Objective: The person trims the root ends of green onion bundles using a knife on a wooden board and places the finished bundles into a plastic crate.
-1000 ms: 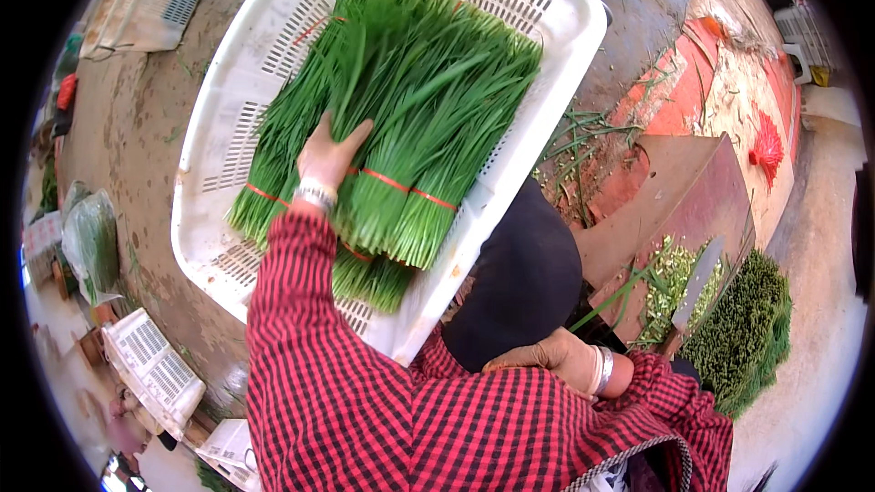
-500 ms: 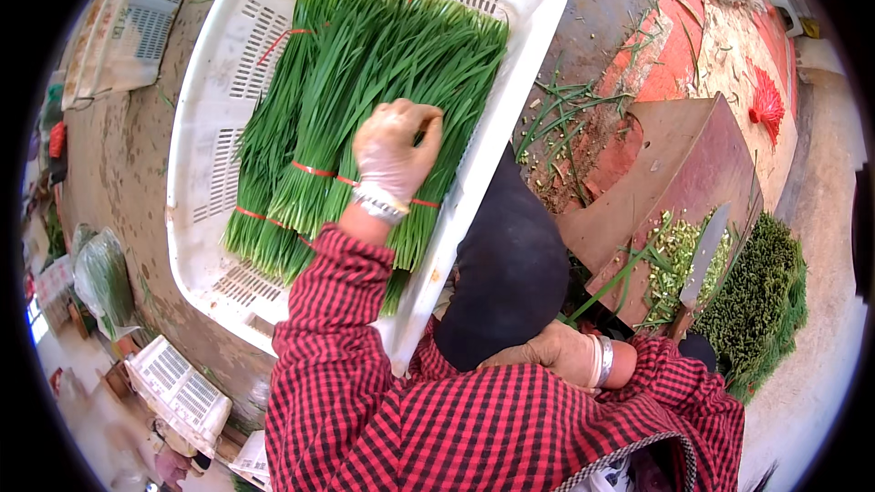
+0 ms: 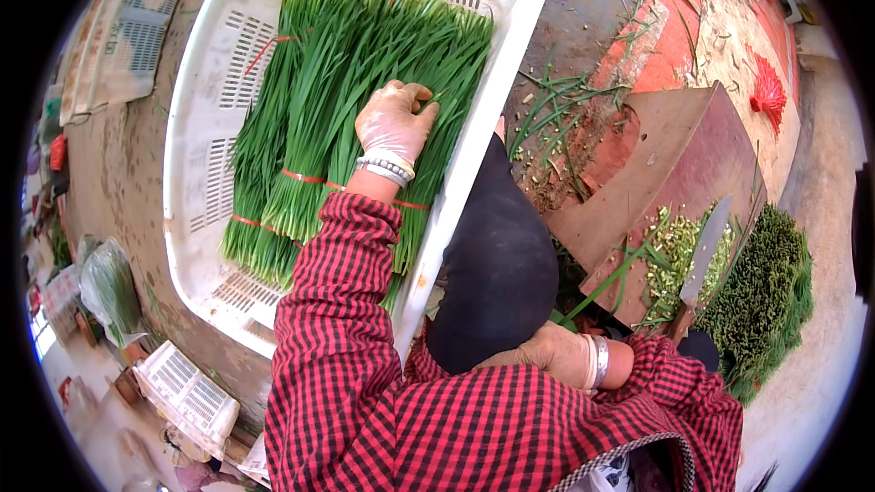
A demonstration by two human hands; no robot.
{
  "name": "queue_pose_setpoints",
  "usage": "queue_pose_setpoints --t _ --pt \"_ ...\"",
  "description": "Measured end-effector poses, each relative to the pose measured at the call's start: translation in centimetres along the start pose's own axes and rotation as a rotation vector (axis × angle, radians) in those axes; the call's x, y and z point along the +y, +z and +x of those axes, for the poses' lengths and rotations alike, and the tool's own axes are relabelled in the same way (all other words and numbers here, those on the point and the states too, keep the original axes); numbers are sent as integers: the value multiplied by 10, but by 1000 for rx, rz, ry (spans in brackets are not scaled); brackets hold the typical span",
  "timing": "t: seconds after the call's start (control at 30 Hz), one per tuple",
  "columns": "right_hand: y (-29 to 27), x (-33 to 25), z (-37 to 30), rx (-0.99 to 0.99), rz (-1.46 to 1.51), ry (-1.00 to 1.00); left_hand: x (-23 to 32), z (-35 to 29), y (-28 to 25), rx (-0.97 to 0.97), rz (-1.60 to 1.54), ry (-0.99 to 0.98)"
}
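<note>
My left hand (image 3: 394, 123), in a thin pale glove, is over the bunches of garlic chives (image 3: 314, 118) in a white plastic crate (image 3: 202, 82). Its thumb and forefinger are pinched together above the leaves on the right side; whatever is between them is too small to make out. Red bands (image 3: 303, 176) tie the bunches around their lower stems. My right hand (image 3: 547, 348), gloved too, rests on my dark-trousered thigh (image 3: 497, 264), its fingers mostly hidden by the checked shirt.
At right, a knife (image 3: 704, 259) lies among chopped stem ends (image 3: 663, 255) on a reddish board (image 3: 679, 173). Beyond it stands a dense stack of chives (image 3: 761, 300). Red ties (image 3: 767, 95) lie at far right. Another bagged bunch (image 3: 111, 287) and an upturned-looking crate (image 3: 187, 396) are at left.
The crate has shifted slightly left in view. My left hand has moved a little up over the leaves, its thumb and forefinger still pinched. The right hand stays on the thigh.
</note>
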State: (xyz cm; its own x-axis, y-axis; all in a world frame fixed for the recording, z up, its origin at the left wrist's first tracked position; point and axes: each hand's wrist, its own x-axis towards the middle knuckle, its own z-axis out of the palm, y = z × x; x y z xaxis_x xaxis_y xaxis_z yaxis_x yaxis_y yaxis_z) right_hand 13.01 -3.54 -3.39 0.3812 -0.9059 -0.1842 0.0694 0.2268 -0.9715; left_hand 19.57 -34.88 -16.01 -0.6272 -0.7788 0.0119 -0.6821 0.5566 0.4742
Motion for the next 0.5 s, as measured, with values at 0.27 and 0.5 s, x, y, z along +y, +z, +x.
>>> queue_pose_setpoints --t 0.27,0.5 --pt "-3 -2 1 -24 -12 8 -3 10 -5 -162 -171 -241" --pt "-4 -4 2 -49 18 29 4 7 -5 -174 26 -144"
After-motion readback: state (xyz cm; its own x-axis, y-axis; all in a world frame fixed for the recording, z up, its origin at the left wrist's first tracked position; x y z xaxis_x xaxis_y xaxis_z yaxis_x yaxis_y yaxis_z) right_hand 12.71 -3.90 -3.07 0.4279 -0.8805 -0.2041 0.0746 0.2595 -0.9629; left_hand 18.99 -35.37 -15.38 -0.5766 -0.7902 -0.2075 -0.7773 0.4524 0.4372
